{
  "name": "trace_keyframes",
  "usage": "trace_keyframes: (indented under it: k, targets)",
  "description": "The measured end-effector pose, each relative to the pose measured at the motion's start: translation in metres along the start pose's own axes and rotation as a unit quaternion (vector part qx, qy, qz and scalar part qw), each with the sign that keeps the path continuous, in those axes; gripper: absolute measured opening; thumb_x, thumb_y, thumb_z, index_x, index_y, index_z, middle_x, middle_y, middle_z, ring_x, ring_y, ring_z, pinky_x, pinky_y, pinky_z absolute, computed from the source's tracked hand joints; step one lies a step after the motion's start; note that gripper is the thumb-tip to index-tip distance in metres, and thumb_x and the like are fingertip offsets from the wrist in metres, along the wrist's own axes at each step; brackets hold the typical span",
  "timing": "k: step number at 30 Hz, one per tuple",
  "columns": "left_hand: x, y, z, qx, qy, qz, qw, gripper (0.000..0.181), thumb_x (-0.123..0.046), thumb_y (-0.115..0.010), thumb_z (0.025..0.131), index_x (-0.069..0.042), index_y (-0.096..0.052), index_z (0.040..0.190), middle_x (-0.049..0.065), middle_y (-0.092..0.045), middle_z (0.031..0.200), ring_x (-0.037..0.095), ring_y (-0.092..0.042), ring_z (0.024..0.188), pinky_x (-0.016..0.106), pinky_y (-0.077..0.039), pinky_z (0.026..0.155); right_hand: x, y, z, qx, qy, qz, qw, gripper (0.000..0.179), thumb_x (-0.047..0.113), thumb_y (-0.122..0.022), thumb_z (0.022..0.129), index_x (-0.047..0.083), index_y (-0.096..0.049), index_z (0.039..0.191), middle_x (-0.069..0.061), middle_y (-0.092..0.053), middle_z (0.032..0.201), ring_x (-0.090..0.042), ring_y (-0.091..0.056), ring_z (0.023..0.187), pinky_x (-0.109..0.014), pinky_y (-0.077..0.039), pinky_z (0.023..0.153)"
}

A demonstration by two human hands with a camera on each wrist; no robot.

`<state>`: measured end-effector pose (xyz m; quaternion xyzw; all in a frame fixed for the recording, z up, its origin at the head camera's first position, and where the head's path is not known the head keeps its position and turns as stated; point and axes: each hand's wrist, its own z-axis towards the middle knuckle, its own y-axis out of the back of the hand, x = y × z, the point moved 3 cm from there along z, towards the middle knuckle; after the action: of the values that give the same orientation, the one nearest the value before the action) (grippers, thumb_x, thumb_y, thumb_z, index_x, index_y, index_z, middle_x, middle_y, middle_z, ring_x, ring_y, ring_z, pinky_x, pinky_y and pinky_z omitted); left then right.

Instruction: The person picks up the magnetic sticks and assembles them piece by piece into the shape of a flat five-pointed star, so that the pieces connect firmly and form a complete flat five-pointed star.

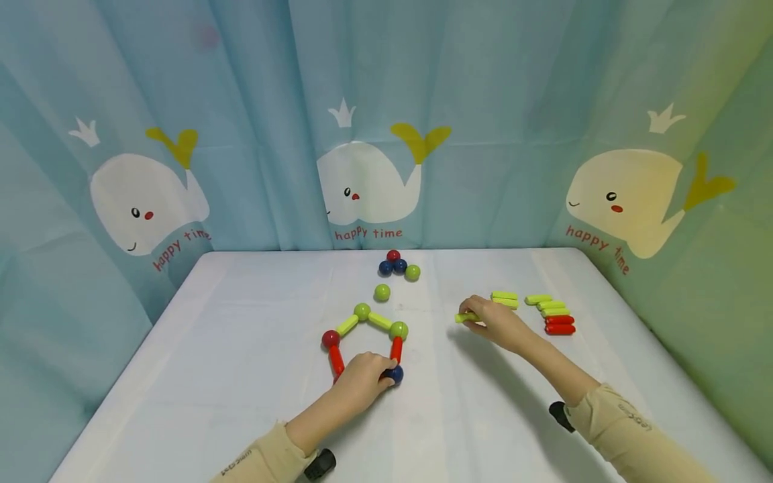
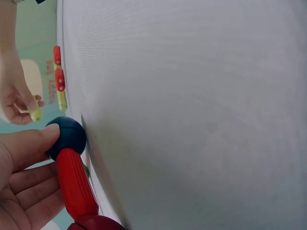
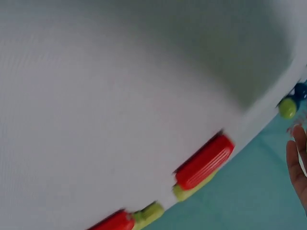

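- I'm judging the green stick [image 1: 461, 318] light, stiff and smooth; its middle is offering the surest hold;
- it's looking short and lime-bright; it's hovering over the desk [image 1: 181, 376], right of the ball-and-stick shape [image 1: 362, 311]; the right hand [image 1: 498, 323] is pinching it between fingers;
- I'm seeing the left hand [image 1: 362, 381] clamping its fingers on the shape's blue ball [image 1: 396, 374].

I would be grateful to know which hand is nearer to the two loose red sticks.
The right hand, holding a lime-green stick, is nearer, a little to the left of the red sticks; the left hand is much farther left, gripping a blue ball.
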<state>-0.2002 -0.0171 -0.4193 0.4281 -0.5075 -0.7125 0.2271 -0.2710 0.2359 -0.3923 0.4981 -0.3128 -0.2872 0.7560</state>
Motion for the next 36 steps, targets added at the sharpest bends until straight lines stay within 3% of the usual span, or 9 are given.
trace_keyframes:
  k: [4,9,15,24,29,36]
  targets:
    - [0.003,-0.001,0.000,0.018,0.003,-0.019,0.9997,0.030,-0.017,-0.073,0.081,-0.004,-0.071,0.109,0.006,-0.072,0.104,0.018,-0.067,0.093,0.028,-0.053,0.080,0.016,-0.010,0.000,0.012,0.005,0.067,0.9976,0.022,-0.005,-0.070,0.078,0.005,-0.061,0.095,-0.004,-0.063,0.092,-0.018,-0.062,0.082,-0.029,-0.055,0.071]
    - [0.007,0.000,0.004,0.010,0.012,-0.053,0.9985,0.028,-0.019,-0.072,0.081,-0.005,-0.072,0.105,0.005,-0.073,0.102,0.019,-0.068,0.091,0.025,-0.052,0.076,0.031,-0.020,0.002,0.036,-0.013,0.147,0.9884,0.021,-0.006,-0.067,0.080,0.002,-0.062,0.099,-0.008,-0.064,0.096,-0.018,-0.059,0.082,-0.025,-0.053,0.070]
    - [0.007,-0.003,0.005,0.009,0.040,-0.088,0.9953,0.027,-0.017,-0.076,0.078,-0.004,-0.073,0.101,0.006,-0.074,0.097,0.020,-0.066,0.090,0.027,-0.052,0.077,0.050,-0.028,0.003,0.058,-0.025,0.200,0.9776,0.018,-0.002,-0.066,0.083,0.001,-0.063,0.100,-0.010,-0.066,0.097,-0.015,-0.059,0.082,-0.022,-0.053,0.071]
    - [0.011,-0.004,0.007,0.000,0.047,-0.109,0.9929,0.022,-0.016,-0.076,0.078,-0.004,-0.075,0.096,0.004,-0.074,0.089,0.014,-0.064,0.082,0.021,-0.049,0.069,0.077,-0.039,0.003,0.105,-0.014,0.246,0.9635,0.014,0.001,-0.068,0.082,0.002,-0.066,0.096,-0.006,-0.067,0.092,-0.011,-0.058,0.082,-0.020,-0.049,0.069]
    - [0.010,-0.002,0.010,0.000,0.048,-0.096,0.9942,0.023,-0.016,-0.076,0.078,-0.003,-0.075,0.097,0.006,-0.074,0.094,0.018,-0.066,0.088,0.024,-0.052,0.073,0.084,-0.045,0.006,0.108,0.003,0.247,0.9629,0.012,0.003,-0.069,0.082,0.002,-0.067,0.095,-0.007,-0.067,0.091,-0.012,-0.058,0.080,-0.019,-0.048,0.065]
    - [0.007,0.002,0.010,0.004,0.045,-0.071,0.9965,0.024,-0.017,-0.077,0.077,-0.003,-0.074,0.097,0.007,-0.073,0.094,0.020,-0.066,0.089,0.027,-0.053,0.077,0.080,-0.047,0.011,0.120,-0.008,0.243,0.9625,0.012,0.003,-0.067,0.084,0.002,-0.066,0.095,-0.006,-0.068,0.091,-0.010,-0.058,0.081,-0.018,-0.049,0.067]
